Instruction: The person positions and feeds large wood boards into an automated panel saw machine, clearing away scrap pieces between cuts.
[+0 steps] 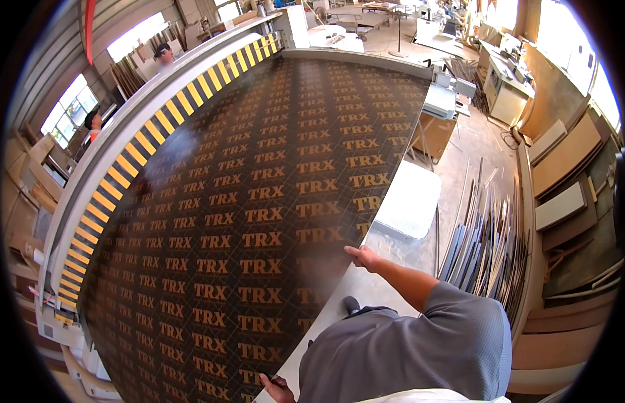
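Observation:
A large dark brown board [259, 174] printed with repeating gold lettering lies across a machine bed under my hands. My right hand [359, 257] grips its right edge at the middle right, thumb and fingers closed on it. Lower down on that same edge, my left hand [275, 388] also holds the board, partly cut off by the bottom of the view. A long white beam with a yellow striped guard [151, 131] runs along the board's left side. A white table surface [403, 201] shows beside the board, just beyond my right hand.
Two people [165, 57] [94, 124] stand behind the beam. Long thin strips [473, 242] lie on the floor at right. Sheet offcuts [564, 161] lean along the right wall. A wooden cabinet [430, 131] and machine fittings [443, 97] stand near the board's far right corner.

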Demonstrator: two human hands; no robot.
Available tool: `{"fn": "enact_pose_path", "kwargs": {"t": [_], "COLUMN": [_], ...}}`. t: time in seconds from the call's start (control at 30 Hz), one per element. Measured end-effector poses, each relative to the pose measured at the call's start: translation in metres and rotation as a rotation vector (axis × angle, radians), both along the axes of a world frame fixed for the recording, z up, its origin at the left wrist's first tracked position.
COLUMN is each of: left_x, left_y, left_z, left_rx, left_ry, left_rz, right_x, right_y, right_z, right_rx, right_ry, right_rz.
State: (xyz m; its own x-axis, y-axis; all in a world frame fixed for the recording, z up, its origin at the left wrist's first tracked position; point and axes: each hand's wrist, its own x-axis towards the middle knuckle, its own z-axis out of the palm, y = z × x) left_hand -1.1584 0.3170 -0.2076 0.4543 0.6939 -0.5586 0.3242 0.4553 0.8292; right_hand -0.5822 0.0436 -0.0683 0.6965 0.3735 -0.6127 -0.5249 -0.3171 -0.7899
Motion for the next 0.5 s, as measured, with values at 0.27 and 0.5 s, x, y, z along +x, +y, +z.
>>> {"fn": "enact_pose_path", "kwargs": {"t": [0.27,0.5], "left_x": [0.061,0.061], "left_y": [-0.004,-0.011], "left_z": [0.094,0.112], "left_rx": [-0.120,-0.123], "left_ry": [-0.136,-0.121], "left_rz": [0.567,0.534], "right_x": [0.002,0.001], "right_y": [-0.024,-0.021], "right_z": [0.001,0.004], "right_rx": [0.093,0.125], "right_ry": [-0.015,0.026], "right_rz": [-0.142,-0.119]}}
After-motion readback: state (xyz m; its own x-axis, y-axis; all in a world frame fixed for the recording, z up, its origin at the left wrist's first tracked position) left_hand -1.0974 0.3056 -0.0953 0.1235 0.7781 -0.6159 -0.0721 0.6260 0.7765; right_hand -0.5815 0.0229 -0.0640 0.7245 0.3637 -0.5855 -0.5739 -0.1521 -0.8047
